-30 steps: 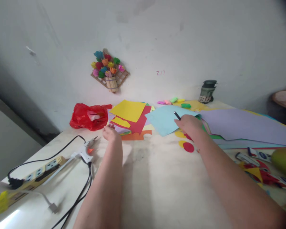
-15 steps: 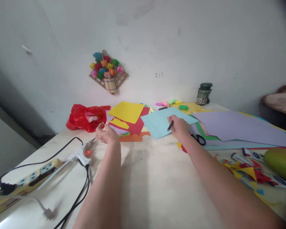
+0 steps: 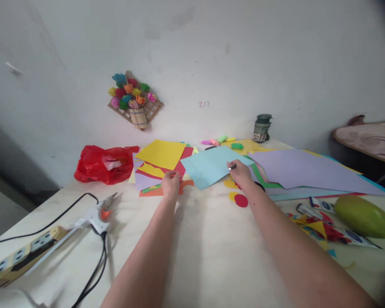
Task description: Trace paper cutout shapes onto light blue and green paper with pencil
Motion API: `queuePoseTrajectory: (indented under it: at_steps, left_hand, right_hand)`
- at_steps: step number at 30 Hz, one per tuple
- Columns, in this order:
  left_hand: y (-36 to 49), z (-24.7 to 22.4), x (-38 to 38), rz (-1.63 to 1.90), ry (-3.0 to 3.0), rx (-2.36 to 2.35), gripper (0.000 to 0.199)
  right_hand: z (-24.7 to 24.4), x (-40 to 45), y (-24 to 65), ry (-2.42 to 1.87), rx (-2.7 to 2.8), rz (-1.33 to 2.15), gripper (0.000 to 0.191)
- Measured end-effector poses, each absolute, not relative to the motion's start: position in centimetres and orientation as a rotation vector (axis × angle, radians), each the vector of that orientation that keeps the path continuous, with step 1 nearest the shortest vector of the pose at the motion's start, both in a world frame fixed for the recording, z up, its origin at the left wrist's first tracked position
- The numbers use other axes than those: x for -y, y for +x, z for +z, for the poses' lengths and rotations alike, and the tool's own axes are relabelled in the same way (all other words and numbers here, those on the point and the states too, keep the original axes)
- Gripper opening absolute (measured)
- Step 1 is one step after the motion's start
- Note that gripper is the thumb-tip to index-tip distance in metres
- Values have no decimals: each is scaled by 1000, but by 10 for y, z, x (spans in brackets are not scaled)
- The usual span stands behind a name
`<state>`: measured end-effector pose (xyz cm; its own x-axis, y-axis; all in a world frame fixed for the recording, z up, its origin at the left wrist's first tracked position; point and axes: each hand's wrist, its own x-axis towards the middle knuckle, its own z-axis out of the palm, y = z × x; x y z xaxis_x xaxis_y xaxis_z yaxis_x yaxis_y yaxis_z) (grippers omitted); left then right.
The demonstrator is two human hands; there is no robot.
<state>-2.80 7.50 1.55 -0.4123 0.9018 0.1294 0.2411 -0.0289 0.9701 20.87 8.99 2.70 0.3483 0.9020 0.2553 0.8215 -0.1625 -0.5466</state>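
Holding: R hand (image 3: pixel 240 173) has dark pen (image 3: pixel 232 167), fingers closed around it, at rt side of blue sheet (image 3: pixel 211 164).
L hand (image 3: pixel 170 185): fingers bent, fairly narrow; can't tell if they grip anything. It's at nr edge of colored paper pile, by orange scrap (image 3: pixel 150 192).
Blue sheet: btwn the hands, faint round marks nr its lower corner.
Red disc (image 3: pixel 241 200): on table (image 3: pixel 199 256), nr R forearm, overlapping a yellow one.
L side: red bag (image 3: pixel 91 164), glue gun (image 3: pixel 98 219), power strip (image 3: pixel 35 246).
R side: purple sheet (image 3: pixel 301 169), green fruit (image 3: pixel 364 217) w/ tubes beside it.
Back: bottle (image 3: pixel 261 129) nr wall (image 3: pixel 244 77); paper flowers (image 3: pixel 131 94) hung on it.
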Motion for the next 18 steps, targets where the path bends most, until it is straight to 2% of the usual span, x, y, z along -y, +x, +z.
queuePoseTrajectory:
  at_steps: [11, 18]
  left_hand:
    - [-14, -1, -76, 1255, 1648, -1410, 29]
    - [-23, 11, -77, 1359, 1505, -1422, 32]
  right_hand:
    - [28, -81, 203, -1602, 1764, -420, 31]
    - [21, -86, 212, -1846, 1722, -417, 32]
